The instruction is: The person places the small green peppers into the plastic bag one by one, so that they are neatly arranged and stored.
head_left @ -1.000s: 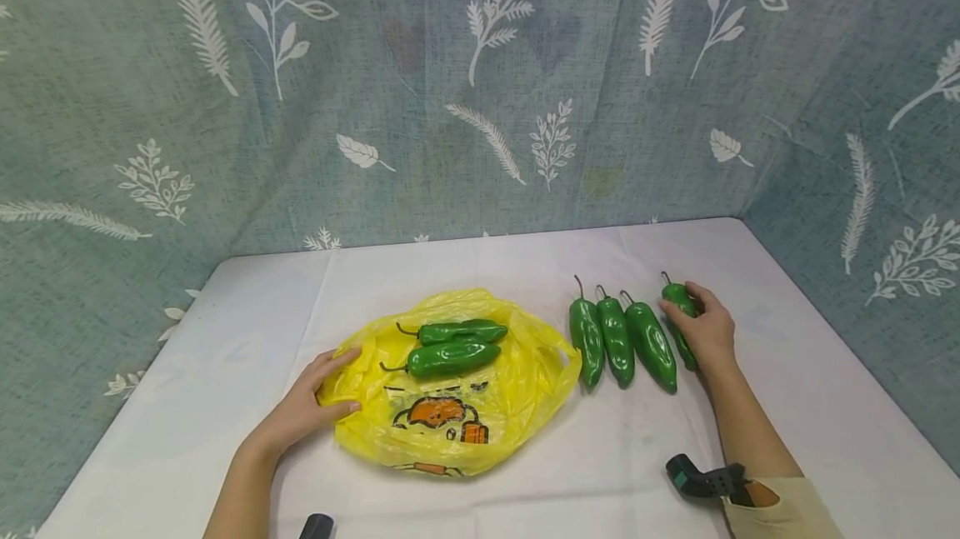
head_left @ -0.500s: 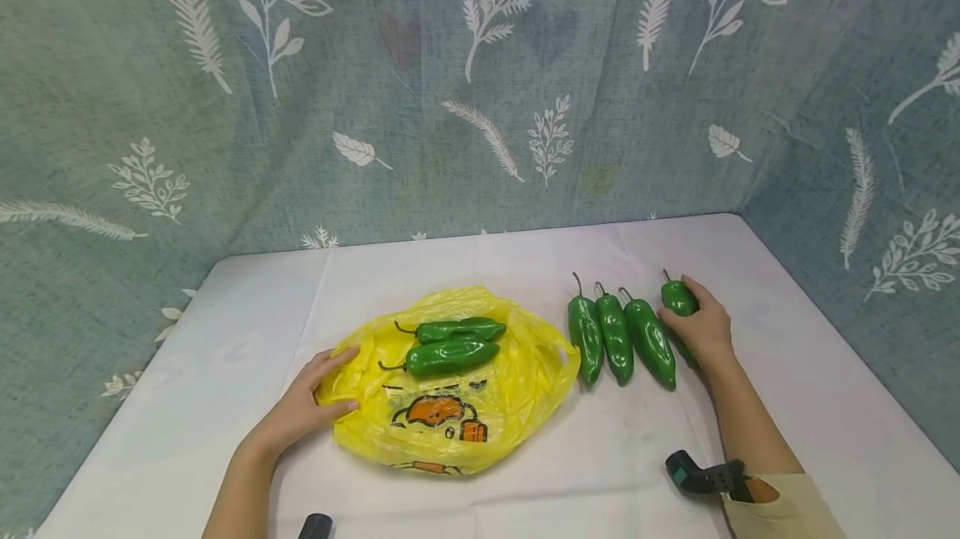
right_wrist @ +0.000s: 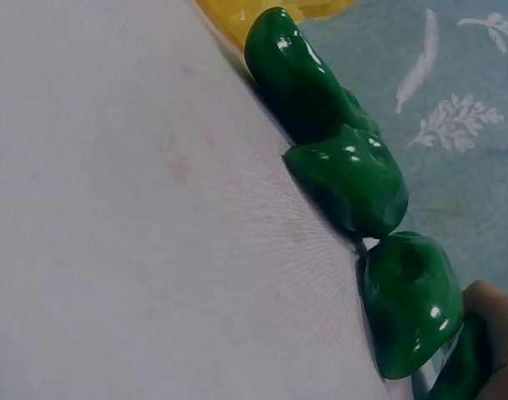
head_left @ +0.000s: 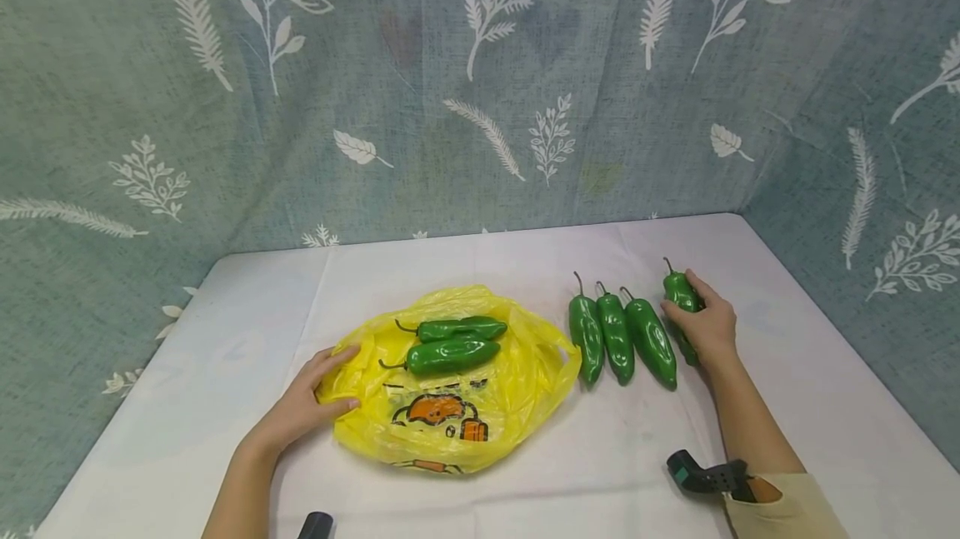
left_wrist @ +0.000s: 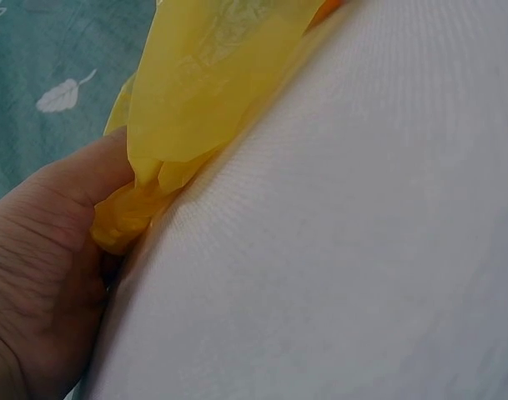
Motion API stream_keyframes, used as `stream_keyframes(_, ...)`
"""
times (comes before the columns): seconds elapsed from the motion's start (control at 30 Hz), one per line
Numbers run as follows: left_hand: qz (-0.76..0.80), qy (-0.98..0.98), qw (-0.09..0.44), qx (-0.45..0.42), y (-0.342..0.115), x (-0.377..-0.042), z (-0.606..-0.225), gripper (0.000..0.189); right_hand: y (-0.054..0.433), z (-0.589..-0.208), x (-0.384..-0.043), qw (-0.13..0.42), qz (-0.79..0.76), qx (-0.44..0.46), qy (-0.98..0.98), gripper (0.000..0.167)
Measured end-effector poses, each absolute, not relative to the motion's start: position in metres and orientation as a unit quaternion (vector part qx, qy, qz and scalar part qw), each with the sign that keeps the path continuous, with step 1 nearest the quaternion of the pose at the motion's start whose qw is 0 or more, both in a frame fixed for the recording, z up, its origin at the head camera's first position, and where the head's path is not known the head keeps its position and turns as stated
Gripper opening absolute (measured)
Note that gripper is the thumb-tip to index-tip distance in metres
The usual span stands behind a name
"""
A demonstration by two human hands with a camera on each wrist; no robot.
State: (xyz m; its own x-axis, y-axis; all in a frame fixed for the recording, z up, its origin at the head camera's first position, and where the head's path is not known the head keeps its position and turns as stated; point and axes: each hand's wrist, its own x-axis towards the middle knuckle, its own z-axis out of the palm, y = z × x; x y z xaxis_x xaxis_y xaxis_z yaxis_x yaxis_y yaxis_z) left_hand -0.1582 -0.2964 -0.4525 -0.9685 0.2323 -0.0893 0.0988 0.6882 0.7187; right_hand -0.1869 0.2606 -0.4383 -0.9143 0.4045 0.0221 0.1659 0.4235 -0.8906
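In the head view, a yellow plastic bag (head_left: 517, 414) with an orange cartoon print lies flat on the white tabletop. Two green peppers, a longer one (head_left: 452, 356) and a slimmer one (head_left: 462, 328), lie on it. My left hand (head_left: 311, 393) holds the bag's left end, its bunched plastic (left_wrist: 187, 108) between thumb and fingers in the left wrist view. Over on the right, my right hand (head_left: 708, 326) grips a green pepper (head_left: 681, 293) with its stem pointing to the back. The lower part of that pepper is partly hidden by the hand.
A row of green peppers, left (head_left: 585, 339), middle (head_left: 616, 339) and right (head_left: 651, 343), lies between the bag and my right hand, stems toward the back. A patterned cloth (head_left: 420, 164) hangs behind the table. Dark wrist cameras sit on both arms.
My right hand and its pepper have shifted slightly toward the back of the table. The left hand, the bag and the other peppers stay in place.
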Motion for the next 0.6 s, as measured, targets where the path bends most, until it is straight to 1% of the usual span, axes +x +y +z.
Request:
stream_keyframes(0.33, 0.387, 0.913, 0.084, 0.099, -0.296, -0.159, -0.451, 0.078, 0.255, -0.426, -0.186, 0.133, 0.525, -0.171, -0.823, 0.07)
stream_keyframes(0.6, 0.382, 0.915, 0.083, 0.097, -0.296, -0.158, -0.452, 0.078, 0.252, -0.414, -0.182, 0.153, 0.522, -0.147, -0.826, 0.067)
